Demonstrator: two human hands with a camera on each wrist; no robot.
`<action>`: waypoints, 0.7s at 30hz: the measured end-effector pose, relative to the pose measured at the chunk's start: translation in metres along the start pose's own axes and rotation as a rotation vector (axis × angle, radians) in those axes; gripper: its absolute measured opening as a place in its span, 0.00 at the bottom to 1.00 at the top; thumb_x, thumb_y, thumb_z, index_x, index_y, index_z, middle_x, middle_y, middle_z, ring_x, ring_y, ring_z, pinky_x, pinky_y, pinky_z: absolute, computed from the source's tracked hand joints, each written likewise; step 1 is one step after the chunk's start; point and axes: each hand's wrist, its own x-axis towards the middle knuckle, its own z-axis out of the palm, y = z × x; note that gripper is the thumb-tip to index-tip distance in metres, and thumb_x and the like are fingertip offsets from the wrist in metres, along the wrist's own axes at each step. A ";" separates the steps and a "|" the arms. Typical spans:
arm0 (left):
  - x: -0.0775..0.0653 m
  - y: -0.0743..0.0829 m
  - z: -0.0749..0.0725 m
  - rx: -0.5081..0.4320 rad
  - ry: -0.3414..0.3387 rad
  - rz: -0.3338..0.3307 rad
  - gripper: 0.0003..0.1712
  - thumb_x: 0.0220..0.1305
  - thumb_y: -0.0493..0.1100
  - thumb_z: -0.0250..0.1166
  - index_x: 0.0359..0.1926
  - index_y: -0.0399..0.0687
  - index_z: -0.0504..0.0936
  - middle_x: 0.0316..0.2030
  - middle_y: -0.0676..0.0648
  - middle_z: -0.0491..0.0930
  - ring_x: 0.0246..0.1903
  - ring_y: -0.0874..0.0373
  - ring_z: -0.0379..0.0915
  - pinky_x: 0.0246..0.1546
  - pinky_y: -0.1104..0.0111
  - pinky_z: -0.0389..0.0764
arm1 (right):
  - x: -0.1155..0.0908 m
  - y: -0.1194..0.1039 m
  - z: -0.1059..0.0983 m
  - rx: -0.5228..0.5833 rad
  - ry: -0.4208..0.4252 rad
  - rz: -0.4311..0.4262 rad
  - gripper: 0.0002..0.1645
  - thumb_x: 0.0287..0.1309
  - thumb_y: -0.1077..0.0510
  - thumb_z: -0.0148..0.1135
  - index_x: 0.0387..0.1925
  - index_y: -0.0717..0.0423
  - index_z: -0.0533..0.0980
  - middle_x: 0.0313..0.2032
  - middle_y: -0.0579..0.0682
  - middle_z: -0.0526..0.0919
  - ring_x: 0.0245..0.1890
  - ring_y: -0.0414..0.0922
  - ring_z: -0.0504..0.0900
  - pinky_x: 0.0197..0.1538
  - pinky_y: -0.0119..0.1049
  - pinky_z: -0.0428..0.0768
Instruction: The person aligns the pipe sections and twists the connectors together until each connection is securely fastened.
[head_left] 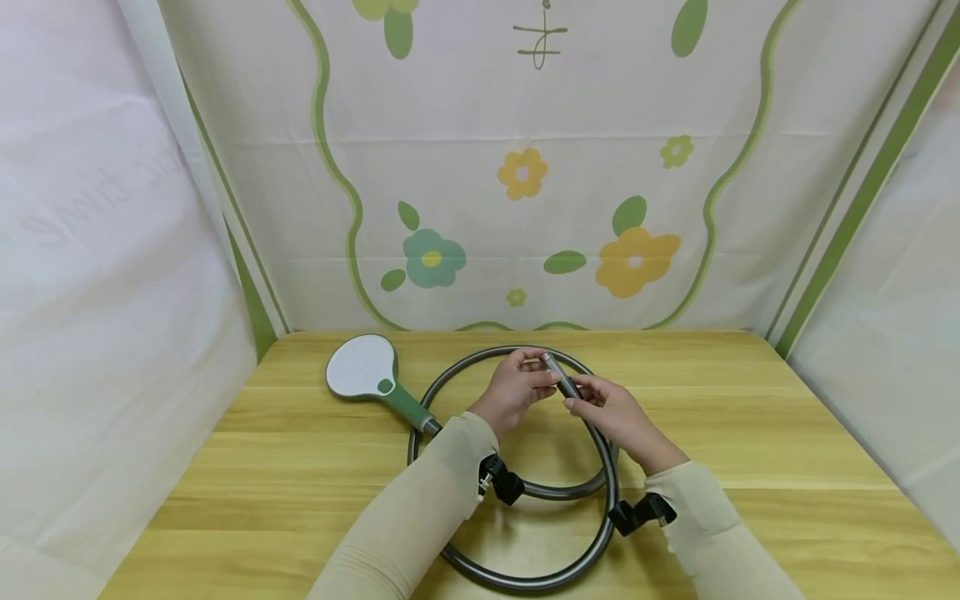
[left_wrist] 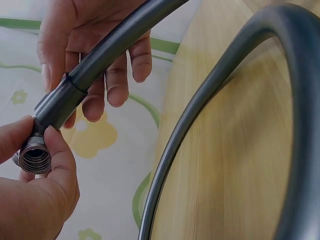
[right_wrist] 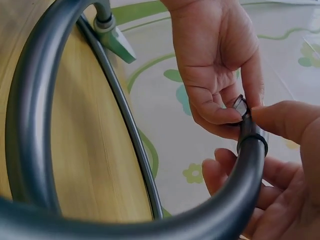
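A dark grey shower hose [head_left: 609, 492] lies in loops on the table, and its free end is raised between both hands. My left hand [head_left: 513, 390] pinches the metal nut [left_wrist: 35, 155] at that end with thumb and fingers. The left wrist view shows the nut's open mouth and its inner threads. My right hand [head_left: 611, 417] holds the hose just behind the nut, thumb on the end sleeve [left_wrist: 60, 107] and fingers behind the hose. A green shower head [head_left: 362, 367] with a pale round face lies at the left, joined to the hose's other end.
The wooden table [head_left: 750, 442] is bounded by a white fabric backdrop [head_left: 465, 167] with printed flowers behind and white fabric sides. Hose loops lie beneath and around both forearms. Each wrist carries a black camera mount [head_left: 641, 512].
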 end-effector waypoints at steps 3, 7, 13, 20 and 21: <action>0.000 0.000 0.000 -0.003 0.001 -0.003 0.27 0.60 0.29 0.65 0.60 0.40 0.70 0.46 0.43 0.75 0.36 0.56 0.77 0.50 0.57 0.79 | -0.001 0.000 0.000 -0.057 0.018 -0.013 0.33 0.62 0.50 0.63 0.64 0.60 0.68 0.46 0.56 0.79 0.43 0.48 0.77 0.38 0.38 0.78; -0.001 0.000 0.000 -0.003 -0.001 -0.005 0.28 0.60 0.29 0.65 0.61 0.40 0.69 0.47 0.43 0.75 0.37 0.56 0.77 0.51 0.56 0.79 | -0.003 -0.003 0.000 -0.140 0.050 -0.048 0.36 0.59 0.50 0.66 0.65 0.61 0.68 0.48 0.57 0.79 0.46 0.51 0.78 0.37 0.39 0.80; -0.003 0.000 0.000 -0.001 -0.003 -0.001 0.28 0.60 0.29 0.65 0.61 0.40 0.70 0.46 0.43 0.75 0.37 0.56 0.77 0.49 0.59 0.80 | -0.007 -0.008 0.001 -0.325 0.092 -0.113 0.38 0.57 0.50 0.68 0.65 0.61 0.68 0.48 0.56 0.78 0.46 0.52 0.78 0.37 0.41 0.80; -0.003 -0.001 0.001 -0.001 -0.006 0.012 0.25 0.60 0.29 0.65 0.58 0.42 0.71 0.45 0.43 0.76 0.36 0.56 0.77 0.43 0.63 0.81 | -0.011 -0.010 0.003 -0.420 0.141 -0.149 0.35 0.57 0.51 0.68 0.63 0.60 0.70 0.47 0.55 0.78 0.46 0.52 0.78 0.40 0.46 0.79; -0.003 -0.001 0.001 -0.002 -0.007 0.012 0.25 0.60 0.29 0.65 0.58 0.41 0.71 0.45 0.43 0.76 0.36 0.56 0.77 0.44 0.63 0.81 | -0.011 -0.011 0.003 -0.429 0.151 -0.152 0.35 0.57 0.51 0.69 0.63 0.60 0.70 0.46 0.55 0.78 0.46 0.52 0.78 0.40 0.47 0.79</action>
